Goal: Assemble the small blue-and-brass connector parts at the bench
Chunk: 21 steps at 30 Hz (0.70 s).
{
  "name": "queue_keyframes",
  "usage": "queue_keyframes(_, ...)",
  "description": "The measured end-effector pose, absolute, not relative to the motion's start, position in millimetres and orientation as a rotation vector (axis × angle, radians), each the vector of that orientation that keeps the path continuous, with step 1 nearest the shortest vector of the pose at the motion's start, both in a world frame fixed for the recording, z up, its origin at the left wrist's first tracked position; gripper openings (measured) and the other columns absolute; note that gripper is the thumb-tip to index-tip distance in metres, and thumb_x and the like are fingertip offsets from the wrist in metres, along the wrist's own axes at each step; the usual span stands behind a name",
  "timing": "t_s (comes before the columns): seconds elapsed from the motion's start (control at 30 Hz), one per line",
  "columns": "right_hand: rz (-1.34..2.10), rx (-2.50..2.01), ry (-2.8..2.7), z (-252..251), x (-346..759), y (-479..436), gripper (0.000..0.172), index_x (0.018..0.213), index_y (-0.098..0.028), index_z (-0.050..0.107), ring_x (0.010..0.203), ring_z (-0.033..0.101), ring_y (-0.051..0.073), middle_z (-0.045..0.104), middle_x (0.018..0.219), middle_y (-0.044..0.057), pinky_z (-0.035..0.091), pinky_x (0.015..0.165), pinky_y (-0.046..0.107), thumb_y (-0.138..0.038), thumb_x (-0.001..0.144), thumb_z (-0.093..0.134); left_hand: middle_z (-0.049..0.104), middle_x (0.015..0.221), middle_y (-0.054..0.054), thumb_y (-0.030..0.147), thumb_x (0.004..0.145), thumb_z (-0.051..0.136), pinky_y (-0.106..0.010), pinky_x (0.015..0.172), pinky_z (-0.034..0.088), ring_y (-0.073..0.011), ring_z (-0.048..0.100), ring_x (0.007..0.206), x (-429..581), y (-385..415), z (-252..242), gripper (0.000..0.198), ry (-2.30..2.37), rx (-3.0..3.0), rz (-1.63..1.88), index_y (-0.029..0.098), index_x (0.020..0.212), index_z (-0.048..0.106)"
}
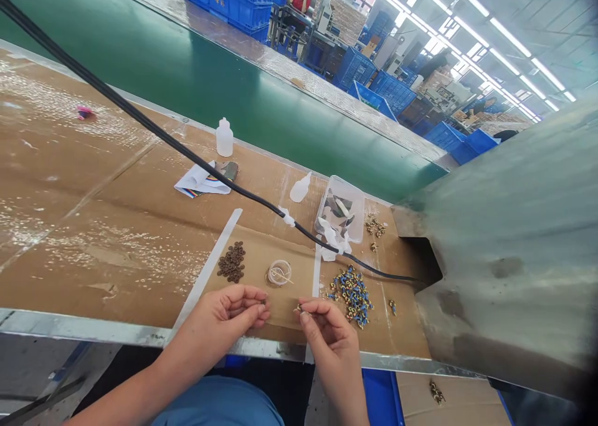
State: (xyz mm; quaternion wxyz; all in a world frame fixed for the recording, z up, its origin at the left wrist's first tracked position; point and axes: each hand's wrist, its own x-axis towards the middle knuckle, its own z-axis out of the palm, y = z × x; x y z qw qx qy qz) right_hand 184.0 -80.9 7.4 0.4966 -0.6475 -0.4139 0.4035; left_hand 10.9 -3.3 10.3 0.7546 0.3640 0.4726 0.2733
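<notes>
Hands (327, 339) pinching small parts (299, 307), cardboard bench (116, 227), factory hall (467, 15)

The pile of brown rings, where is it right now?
In the head view the brown rings lie on the bench, just beyond the left hand, with a small clear dish to their right.

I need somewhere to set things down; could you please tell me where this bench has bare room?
The widest bare cardboard lies left of the brown ring pile, below the black cable. Crowded: ahead of the left hand and the right hand, which pinches a gold part, from that pile to the blue-gold parts and clear box.
</notes>
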Motion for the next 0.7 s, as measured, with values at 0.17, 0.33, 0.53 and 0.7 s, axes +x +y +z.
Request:
queue_keyframes(0.17,0.884,-1.58,-1.116,7,182,-77,0.007,0.087,-0.021,0.066,0.098,0.063,0.018,0.068,0.098,0.006,0.051,0.084,0.03,-0.025,0.084,0.06,0.077,0.078,-0.004,0.027,0.07,0.07,-0.03,0.078,0.056,-0.0186,0.072,0.077,11,-3,8,0.021,1.012,0.81,0.602,0.015,0.087,0.066)
queue_keyframes(0.33,0.688,-1.659,-1.3,1,188,-77,0.011,0.09,-0.023,0.066,0.104,0.061,0.018,0.068,0.104,0.006,0.047,0.093,0.034,-0.02,0.085,0.057,0.076,0.077,-0.004,0.028,0.07,0.07,-0.03,0.077,0.056,-0.0181,0.071,0.076,11,-4,7,0.022,1.023,0.81,0.589,0.015,0.087,0.066)
queue_keyframes(0.53,0.637,-1.686,-1.374,-2,188,-77,0.016,0.091,-0.025,0.067,0.103,0.062,0.016,0.069,0.105,0.004,0.047,0.092,0.031,-0.017,0.086,0.054,0.076,0.079,-0.004,0.029,0.072,0.069,-0.033,0.079,0.056,-0.0192,0.07,0.078,10,-4,8,0.022,1.019,0.828,0.582,0.015,0.089,0.065)
queue_keyframes(0.7,0.477,-1.728,-1.542,-3,190,-74,0.02,0.093,-0.024,0.067,0.103,0.06,0.017,0.068,0.106,0.004,0.045,0.092,0.033,-0.013,0.086,0.051,0.076,0.079,-0.005,0.028,0.072,0.069,-0.033,0.079,0.056,-0.0195,0.07,0.079,10,-5,6,0.022,1.022,0.825,0.588,0.014,0.089,0.065)
